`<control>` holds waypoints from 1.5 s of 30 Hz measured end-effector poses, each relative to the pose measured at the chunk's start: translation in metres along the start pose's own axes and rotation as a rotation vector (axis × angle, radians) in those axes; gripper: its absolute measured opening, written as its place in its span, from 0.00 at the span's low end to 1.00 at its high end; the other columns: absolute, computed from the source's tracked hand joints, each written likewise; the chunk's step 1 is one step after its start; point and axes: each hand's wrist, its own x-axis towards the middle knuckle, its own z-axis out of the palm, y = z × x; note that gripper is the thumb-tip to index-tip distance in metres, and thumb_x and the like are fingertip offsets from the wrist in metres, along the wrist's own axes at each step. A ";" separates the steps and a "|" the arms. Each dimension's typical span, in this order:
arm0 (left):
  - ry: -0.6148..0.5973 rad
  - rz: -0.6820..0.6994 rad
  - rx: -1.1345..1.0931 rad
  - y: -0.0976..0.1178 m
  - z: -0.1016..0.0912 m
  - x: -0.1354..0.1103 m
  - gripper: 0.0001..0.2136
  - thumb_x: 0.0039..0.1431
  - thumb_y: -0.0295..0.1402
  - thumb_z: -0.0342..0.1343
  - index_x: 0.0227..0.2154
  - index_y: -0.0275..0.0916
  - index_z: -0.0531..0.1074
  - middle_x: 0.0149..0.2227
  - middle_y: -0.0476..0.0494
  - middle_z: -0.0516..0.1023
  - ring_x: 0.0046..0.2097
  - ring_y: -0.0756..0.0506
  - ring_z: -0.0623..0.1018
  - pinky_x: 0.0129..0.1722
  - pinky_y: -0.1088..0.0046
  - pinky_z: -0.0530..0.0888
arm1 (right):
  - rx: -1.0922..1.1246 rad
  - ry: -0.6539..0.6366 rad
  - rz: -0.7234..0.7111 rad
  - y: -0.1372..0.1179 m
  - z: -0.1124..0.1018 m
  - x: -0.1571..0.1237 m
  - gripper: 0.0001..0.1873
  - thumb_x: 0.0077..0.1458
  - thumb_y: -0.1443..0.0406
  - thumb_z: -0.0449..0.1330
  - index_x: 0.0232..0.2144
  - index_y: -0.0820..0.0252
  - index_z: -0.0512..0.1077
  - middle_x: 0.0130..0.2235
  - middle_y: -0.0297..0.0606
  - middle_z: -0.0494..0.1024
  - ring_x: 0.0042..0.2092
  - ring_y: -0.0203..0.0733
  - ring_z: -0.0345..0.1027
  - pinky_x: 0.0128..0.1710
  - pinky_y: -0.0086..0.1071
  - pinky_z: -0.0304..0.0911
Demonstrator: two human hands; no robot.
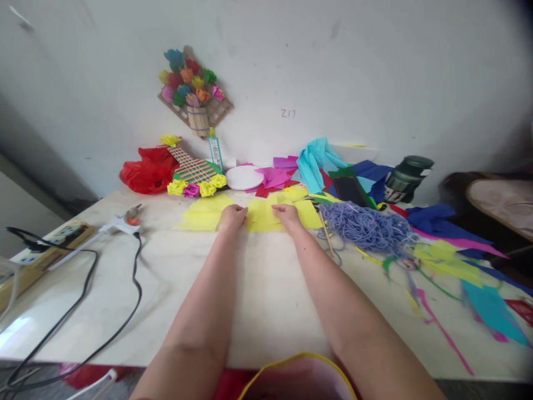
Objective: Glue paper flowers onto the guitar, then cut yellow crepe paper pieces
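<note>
Both my arms reach forward across a pale table. My left hand is closed, its fingers curled on the left edge of a yellow paper sheet. My right hand is closed too, pinching the same sheet's right part. More yellow paper lies just to the left, and another yellow piece to the right.
A purple yarn heap and coloured paper scraps cover the right side. A glue gun, black cables and a power strip sit left. At the wall: red bag, paper-flower crafts, glue bottle, white disc, dark jar.
</note>
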 end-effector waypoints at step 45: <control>0.010 -0.022 0.342 0.015 -0.008 -0.010 0.19 0.40 0.40 0.57 0.38 0.43 0.69 0.37 0.45 0.76 0.41 0.44 0.73 0.37 0.72 0.67 | 0.035 -0.137 -0.048 -0.005 -0.002 -0.008 0.08 0.36 0.65 0.60 0.23 0.64 0.72 0.24 0.32 0.71 0.27 0.32 0.61 0.32 0.27 0.57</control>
